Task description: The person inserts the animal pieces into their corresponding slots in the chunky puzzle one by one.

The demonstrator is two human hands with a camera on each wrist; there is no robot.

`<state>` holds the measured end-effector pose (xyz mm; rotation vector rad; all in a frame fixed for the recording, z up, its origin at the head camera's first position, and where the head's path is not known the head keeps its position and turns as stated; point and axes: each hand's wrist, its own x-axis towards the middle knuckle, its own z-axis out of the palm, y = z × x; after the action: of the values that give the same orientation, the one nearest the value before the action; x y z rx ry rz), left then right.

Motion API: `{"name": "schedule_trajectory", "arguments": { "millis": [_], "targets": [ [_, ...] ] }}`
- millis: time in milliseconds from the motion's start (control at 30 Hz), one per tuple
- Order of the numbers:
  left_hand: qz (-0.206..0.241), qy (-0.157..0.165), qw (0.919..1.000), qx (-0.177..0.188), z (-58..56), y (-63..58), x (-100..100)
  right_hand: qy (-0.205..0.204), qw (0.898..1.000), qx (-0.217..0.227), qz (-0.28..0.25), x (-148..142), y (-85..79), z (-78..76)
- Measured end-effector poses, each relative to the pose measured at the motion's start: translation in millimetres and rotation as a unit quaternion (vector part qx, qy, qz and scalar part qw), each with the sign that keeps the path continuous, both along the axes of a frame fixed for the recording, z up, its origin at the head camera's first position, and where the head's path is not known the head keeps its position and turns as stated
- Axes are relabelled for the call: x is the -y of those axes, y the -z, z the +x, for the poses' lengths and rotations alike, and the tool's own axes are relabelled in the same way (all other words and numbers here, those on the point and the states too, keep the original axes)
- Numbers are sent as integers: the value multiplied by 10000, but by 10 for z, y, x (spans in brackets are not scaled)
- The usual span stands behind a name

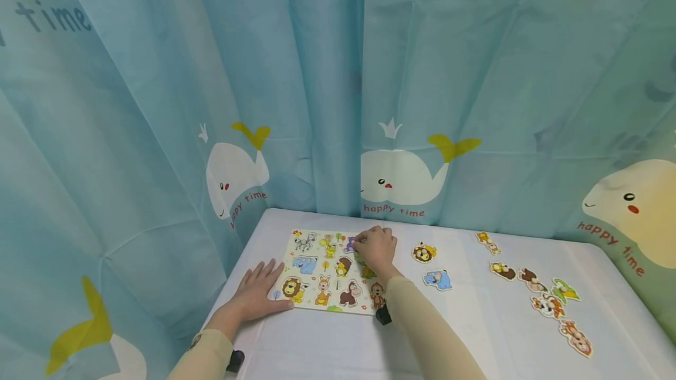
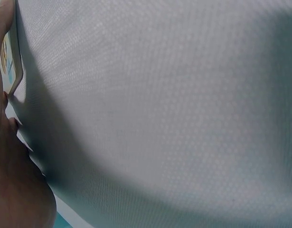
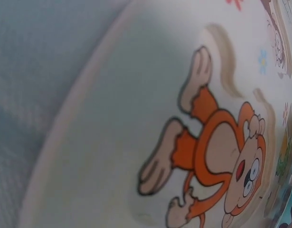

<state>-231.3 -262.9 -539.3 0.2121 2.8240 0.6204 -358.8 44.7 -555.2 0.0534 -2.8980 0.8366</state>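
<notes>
- Plainly, the white rectangular board printed with colourful cartoon animals [image 1: 312,304] lies flat towards the left of the white cloth-covered bench [image 1: 317,345], within easy reach of both hands.
- The left hand [image 1: 256,292] has its fingers spread beside and at the board's left edge, the thumb along the near corner, a placement that probably stops it sliding.
- The right hand [image 1: 377,248] bends down over the board's upper right, its fingers bunched at a small purple animal shape [image 1: 349,244], right of the yellow giraffe picture [image 1: 330,246]. Its own back hides the fingertips, so I cannot tell whether they pinch a loose piece or press it.
- Up close, the orange cartoon monkey [image 3: 217,142] sits within a shaped outline with a stepped edge, which seems meant to hold a matching piece.
- The yellow-maned lion cut-out [image 1: 424,252] and blue elephant cut-out [image 1: 437,280] lie just right of the board, handy for the right hand; more animal cut-outs, like the green crocodile-like one [image 1: 565,290], are scattered farther right.
</notes>
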Motion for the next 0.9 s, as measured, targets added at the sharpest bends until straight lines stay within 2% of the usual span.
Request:
{"name": "schedule_trajectory", "arguments": {
  "millis": [233, 467, 633, 733, 900],
  "targets": [
    [90, 76, 9999, -125, -17, 77, 5, 22, 10000, -20, -27, -18, -6, 12],
    [77, 54, 9999, -50, -16, 18, -7, 46, 10000, -7, 39, -20, -11, 35],
    [-4, 62, 10000, -66, -20, 34, -3, -13, 10000, -8, 6, -27, -8, 45],
    [-16, 50, 10000, -80, -22, 43, 0, -114, 9999, -12, -116, -69, -7, 34],
    [-23, -8, 10000, 7, -5, 9, 1, -313, 9965, -114, -768, -249, -115, 23]
  ]
}}
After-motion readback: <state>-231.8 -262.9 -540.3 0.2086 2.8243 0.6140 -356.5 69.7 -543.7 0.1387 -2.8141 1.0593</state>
